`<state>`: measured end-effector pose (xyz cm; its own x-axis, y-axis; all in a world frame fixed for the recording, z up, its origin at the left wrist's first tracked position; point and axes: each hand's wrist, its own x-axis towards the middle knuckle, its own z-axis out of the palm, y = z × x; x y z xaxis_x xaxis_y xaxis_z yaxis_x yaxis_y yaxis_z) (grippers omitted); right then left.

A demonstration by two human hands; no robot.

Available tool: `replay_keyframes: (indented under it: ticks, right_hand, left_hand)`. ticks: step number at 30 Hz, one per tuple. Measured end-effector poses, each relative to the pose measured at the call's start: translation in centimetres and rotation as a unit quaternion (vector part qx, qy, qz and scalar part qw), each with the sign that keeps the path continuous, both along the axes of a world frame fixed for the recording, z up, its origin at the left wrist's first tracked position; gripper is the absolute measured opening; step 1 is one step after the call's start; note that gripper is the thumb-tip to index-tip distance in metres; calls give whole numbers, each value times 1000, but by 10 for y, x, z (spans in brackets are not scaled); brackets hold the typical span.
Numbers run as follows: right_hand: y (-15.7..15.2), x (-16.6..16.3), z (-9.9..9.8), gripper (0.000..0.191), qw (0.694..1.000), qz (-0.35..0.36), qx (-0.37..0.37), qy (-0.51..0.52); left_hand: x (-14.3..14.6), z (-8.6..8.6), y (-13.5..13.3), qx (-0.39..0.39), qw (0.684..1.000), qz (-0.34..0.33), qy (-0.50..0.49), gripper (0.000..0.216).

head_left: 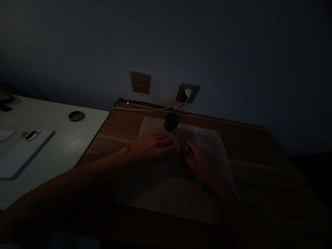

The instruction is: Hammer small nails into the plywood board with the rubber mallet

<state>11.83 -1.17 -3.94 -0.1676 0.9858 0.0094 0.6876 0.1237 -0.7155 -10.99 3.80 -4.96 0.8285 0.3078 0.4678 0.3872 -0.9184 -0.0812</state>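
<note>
Work judged under way, not finished: your hammer (173, 123) is in use position over the board (160, 193), its head above the far part of the sheet, handle slanting back toward you. Small bright specks (199, 137) show on the board's right side; they may be results of the work, but you cannot tell from here whether they are fixed, loose or mere marks. No count of what is left can be made; the light is too dim. Your right hand (201, 160) has its fingers closed round the hammer's handle, thumb side up near the middle of the shaft. Your left hand (154, 147) lies low over the board, just left of the handle, fingers curled and bunched, slightly blurred; whether they pinch anything cannot be told. A tiny glint (165, 129) sits by the lower edge of the hammer's head, too small to identify. The board lies flat on the wooden tabletop (119, 121). To your left, a phone (28, 148) and a round dish (76, 116) rest on the white tabletop (85, 135), apart from both hands.
</note>
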Motion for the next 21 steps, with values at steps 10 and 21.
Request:
replay_keyframes:
  ticks: [10,21]
  right_hand:
    - [-14,23,11,47,997,-62,-45,22]
    - [-16,21,6,47,994,-56,-75,57]
  left_hand:
    - [42,-2,-12,-3,990,12,137,16]
    - [-33,-3,61,-234,959,150,-57,28]
